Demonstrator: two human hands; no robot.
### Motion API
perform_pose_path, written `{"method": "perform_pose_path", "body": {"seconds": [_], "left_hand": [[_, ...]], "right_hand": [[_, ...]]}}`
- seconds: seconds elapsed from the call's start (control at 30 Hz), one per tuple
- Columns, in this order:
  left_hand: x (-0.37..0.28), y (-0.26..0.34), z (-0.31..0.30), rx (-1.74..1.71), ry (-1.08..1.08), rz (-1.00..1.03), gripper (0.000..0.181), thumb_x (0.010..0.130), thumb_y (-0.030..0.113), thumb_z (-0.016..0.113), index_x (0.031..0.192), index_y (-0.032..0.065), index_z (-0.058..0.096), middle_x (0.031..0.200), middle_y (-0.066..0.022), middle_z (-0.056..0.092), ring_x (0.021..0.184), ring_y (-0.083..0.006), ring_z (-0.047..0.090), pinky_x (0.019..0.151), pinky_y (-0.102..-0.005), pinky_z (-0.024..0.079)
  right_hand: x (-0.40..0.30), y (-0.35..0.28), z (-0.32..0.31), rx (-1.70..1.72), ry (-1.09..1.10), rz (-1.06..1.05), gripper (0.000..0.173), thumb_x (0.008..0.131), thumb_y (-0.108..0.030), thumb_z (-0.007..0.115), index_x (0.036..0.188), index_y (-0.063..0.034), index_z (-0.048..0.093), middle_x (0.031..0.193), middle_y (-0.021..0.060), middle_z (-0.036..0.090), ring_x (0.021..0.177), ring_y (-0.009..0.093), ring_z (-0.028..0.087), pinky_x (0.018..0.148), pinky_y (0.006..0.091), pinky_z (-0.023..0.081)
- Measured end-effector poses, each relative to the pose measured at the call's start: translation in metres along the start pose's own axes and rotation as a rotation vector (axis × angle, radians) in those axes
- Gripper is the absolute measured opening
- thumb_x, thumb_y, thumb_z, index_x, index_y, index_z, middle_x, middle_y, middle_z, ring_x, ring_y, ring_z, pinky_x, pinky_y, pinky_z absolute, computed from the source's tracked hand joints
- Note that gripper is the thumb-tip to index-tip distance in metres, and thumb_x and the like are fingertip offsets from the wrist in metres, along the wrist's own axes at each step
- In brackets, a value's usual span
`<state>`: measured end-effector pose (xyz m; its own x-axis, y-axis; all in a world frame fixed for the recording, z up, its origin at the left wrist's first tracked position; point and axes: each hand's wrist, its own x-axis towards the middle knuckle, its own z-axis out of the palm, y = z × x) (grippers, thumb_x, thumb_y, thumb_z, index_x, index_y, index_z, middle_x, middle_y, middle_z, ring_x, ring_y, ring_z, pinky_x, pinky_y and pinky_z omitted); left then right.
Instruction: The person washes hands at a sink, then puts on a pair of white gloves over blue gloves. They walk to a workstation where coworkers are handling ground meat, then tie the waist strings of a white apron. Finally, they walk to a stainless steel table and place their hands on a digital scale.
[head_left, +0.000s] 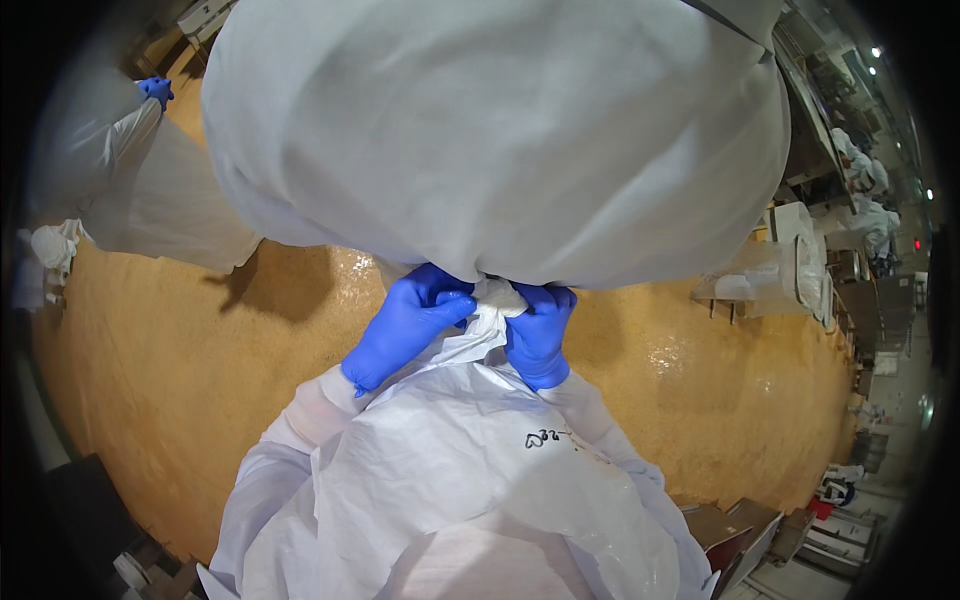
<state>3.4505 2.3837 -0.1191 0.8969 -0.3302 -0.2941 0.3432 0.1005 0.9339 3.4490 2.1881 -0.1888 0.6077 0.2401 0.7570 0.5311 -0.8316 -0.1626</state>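
Observation:
My left hand (405, 326), in a blue glove, grips a bunched strip of thin white material (491, 307). My right hand (541, 334), gloved alike, is closed on the same strip from the other side, its fingertips partly hidden. Right above both hands bulges a large expanse of white fabric (495, 135), drawn together into a crease at its lower edge. Whether it is a garment on a person or a bag, I cannot tell. Below my hands spreads my own white apron (465, 442), which bears handwriting.
At the left stands another person in a white coat (165, 187), one blue-gloved hand (156, 91) showing. The tan floor (187, 367) has wet, shiny patches. To the right is a cart draped in clear plastic (772, 274). Metal panels (731, 529) stand lower right.

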Motion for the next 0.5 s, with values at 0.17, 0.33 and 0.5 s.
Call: {"method": "perform_pose_path", "body": {"seconds": [0.17, 0.33, 0.5], "left_hand": [[0.002, -0.002, 0.01, 0.133, 0.121, 0.108, 0.024, 0.084, 0.008, 0.064, 0.106, -0.0021, 0.06, 0.088, -0.0028, 0.063, 0.076, -0.0084, 0.057, 0.07, -0.0231, 0.049], [0.012, -0.008, 0.015, 0.027, 0.184, 0.159, 0.021, 0.08, 0.005, 0.063, 0.1, -0.0017, 0.06, 0.086, -0.0008, 0.062, 0.077, -0.0064, 0.055, 0.07, -0.023, 0.046], [0.019, -0.016, 0.022, 0.094, 0.226, 0.245, 0.02, 0.08, 0.003, 0.06, 0.099, -0.001, 0.06, 0.087, -0.0031, 0.064, 0.081, -0.0088, 0.058, 0.074, -0.0254, 0.047]], "right_hand": [[0.028, 0.004, -0.015, 0.221, -0.065, -0.046, 0.029, 0.062, -0.019, 0.079, 0.09, -0.0166, 0.07, 0.098, 0.0008, 0.062, 0.088, 0.025, 0.062, 0.071, 0.0402, 0.049], [0.035, 0.019, -0.033, 0.563, -0.19, -0.081, 0.032, 0.061, -0.012, 0.082, 0.092, -0.0172, 0.073, 0.099, 0.005, 0.063, 0.088, 0.027, 0.06, 0.071, 0.0387, 0.048], [0.046, 0.036, -0.058, 0.452, -0.22, -0.349, 0.029, 0.063, -0.011, 0.081, 0.09, -0.0188, 0.073, 0.101, 0.0037, 0.064, 0.085, 0.028, 0.059, 0.072, 0.0379, 0.048]]}}
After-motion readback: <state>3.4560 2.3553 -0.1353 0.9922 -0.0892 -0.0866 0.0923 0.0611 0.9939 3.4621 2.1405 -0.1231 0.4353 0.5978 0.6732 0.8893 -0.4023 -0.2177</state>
